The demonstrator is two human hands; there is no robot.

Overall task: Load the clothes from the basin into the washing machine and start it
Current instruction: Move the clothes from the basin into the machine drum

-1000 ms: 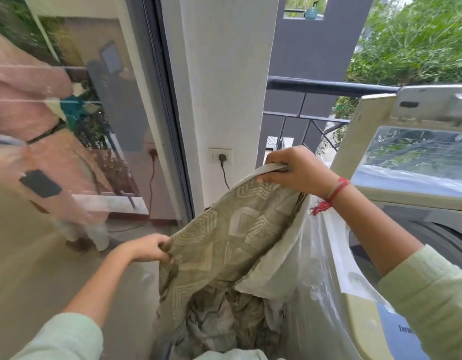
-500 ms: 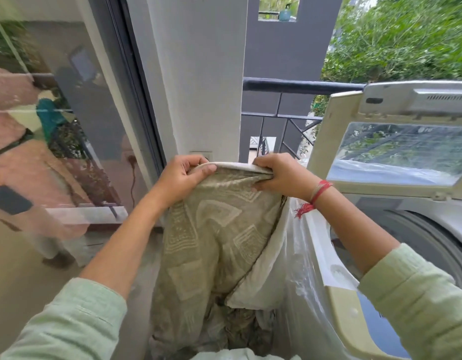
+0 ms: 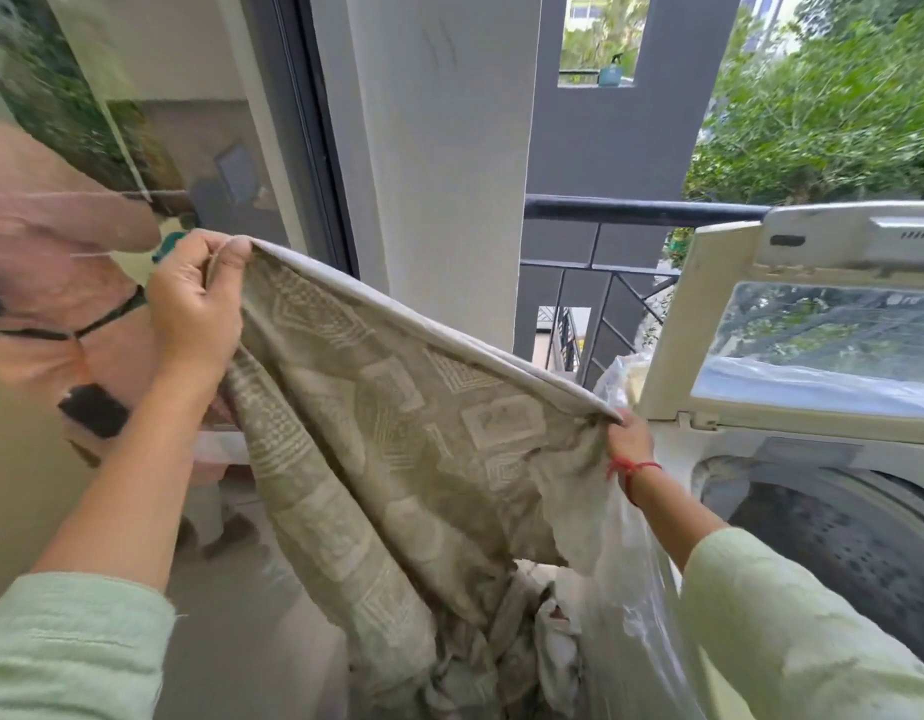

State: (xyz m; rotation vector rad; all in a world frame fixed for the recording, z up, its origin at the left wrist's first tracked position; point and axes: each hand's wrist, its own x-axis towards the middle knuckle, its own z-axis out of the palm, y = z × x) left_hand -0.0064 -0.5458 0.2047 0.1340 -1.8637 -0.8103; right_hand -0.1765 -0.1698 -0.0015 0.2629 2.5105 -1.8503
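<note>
Since the earlier frame, the left hand is carried away from the right hand, so that the top edge of the patterned cloth is stretched out between them instead of being bunched. Each hand is closed on that edge in a pinch: the left one high and well to the left of the washing machine, the right one low, just beside its left corner.

The rest of the cloth is left hanging into a pile of clothes just left of the machine. The basin is hidden and cannot be made out. The lid is raised and the drum is exposed; no clothes are seen in its visible part. Loading is therefore judged barely begun, and starting is not yet done.

A clear plastic cover is draped down the machine's left side. A balcony floor, a white pillar and a glass door are found left of the machine, and a dark railing behind it.
</note>
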